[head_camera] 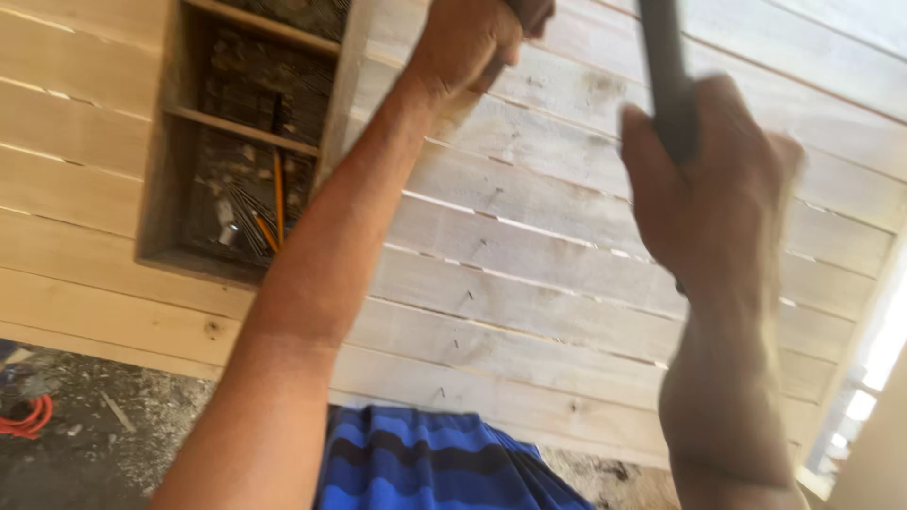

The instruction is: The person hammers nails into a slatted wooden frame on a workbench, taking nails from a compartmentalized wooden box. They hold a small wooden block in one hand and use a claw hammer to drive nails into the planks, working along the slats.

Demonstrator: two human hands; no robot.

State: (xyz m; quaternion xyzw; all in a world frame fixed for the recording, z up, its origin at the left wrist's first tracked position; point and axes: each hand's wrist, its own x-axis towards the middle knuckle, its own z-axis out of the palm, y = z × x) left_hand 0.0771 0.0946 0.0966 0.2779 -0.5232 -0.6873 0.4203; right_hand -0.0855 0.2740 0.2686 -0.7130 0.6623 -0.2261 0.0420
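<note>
**Two raised hands at a pale plank wall, one gripping a dark handle**

Head camera, looking along both arms: The person's right hand (718,189) is blurred and closed in a fist around a dark, straight tool handle (664,71), which rises from the fist and runs out of the top of the picture. The tool's head is out of view, so its kind cannot be told. The left hand (468,42) is raised higher and further left, fingers curled shut and pressed against the wall of pale horizontal wooden planks (529,255). It may be pinching something small, but what, if anything, cannot be seen. Small dark nail marks dot the planks below the two hands.

To the left, a rectangular wooden-framed recess (241,142) in the wall holds two orange pencils (276,203) standing on end. Below is the person's blue and dark striped garment (425,463), and at lower left an orange cord (28,420) lies on a dusty floor.

Risks, as a judgement: the left hand sits close to where the handle points, so a misjudged swing could strike its fingers. The blur suggests quick movement, which leaves less margin. A glancing blow could also dent or split a plank.
</note>
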